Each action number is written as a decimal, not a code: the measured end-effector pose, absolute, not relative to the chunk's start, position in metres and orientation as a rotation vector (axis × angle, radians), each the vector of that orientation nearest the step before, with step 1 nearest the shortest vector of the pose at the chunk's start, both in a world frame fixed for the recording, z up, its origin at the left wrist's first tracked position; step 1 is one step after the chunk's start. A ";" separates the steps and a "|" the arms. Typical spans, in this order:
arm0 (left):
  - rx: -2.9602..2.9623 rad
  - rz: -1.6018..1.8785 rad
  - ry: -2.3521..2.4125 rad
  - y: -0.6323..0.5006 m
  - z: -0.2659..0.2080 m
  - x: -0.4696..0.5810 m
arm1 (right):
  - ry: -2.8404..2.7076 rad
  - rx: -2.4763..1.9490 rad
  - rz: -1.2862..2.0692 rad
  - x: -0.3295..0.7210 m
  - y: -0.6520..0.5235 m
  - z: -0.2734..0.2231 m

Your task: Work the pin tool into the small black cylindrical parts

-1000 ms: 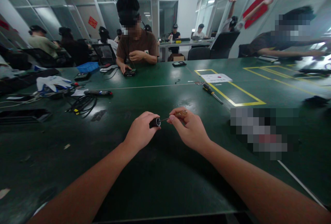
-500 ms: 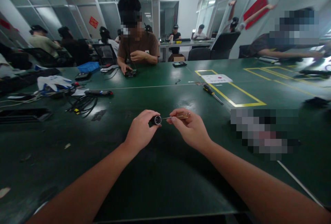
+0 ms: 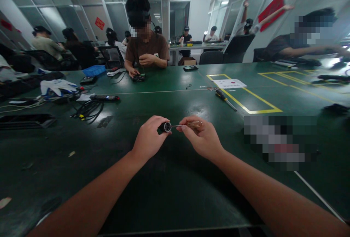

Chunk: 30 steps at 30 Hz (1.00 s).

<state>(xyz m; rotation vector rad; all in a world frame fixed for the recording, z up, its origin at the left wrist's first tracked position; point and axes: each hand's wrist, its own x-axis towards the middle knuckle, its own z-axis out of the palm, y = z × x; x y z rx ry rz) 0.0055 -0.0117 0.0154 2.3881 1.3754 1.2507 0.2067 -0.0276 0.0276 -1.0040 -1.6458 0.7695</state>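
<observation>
My left hand (image 3: 150, 136) is closed around a short black cylinder (image 3: 165, 127), its round open end with a pale rim turned to the right and towards me. Between thumb and fingers my right hand (image 3: 201, 135) pinches a small screwdriver (image 3: 194, 124) with a clear amber handle. The thin metal shaft points left, its tip at the cylinder's open end. Whether the tip touches anything inside is too small to tell. Both hands are held over the green table (image 3: 164, 193).
Beyond my hands lie a black-and-yellow screwdriver (image 3: 225, 99) and a white sheet (image 3: 229, 83). Coiled black cable (image 3: 87, 110), a dark pen-shaped tool (image 3: 104, 98) and white gloves (image 3: 58, 86) lie left. A blurred-out object (image 3: 276, 142) is at right. A co-worker (image 3: 146, 49) sits opposite.
Both hands keep almost the same pose, with the cylinder and the screwdriver still held. The whole view has shifted very slightly. At the far right, a co-worker's arm has moved a little.
</observation>
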 end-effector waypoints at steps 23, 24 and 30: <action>2.470 1.340 1.364 -0.010 0.018 0.002 | -1.326 -0.888 1.084 0.207 -0.015 0.027; 2.471 1.341 1.363 -0.011 0.018 0.002 | -1.341 -0.890 1.075 0.207 -0.016 0.027; 2.446 1.335 1.381 -0.010 0.017 0.003 | -1.396 -0.918 1.057 0.207 -0.019 0.030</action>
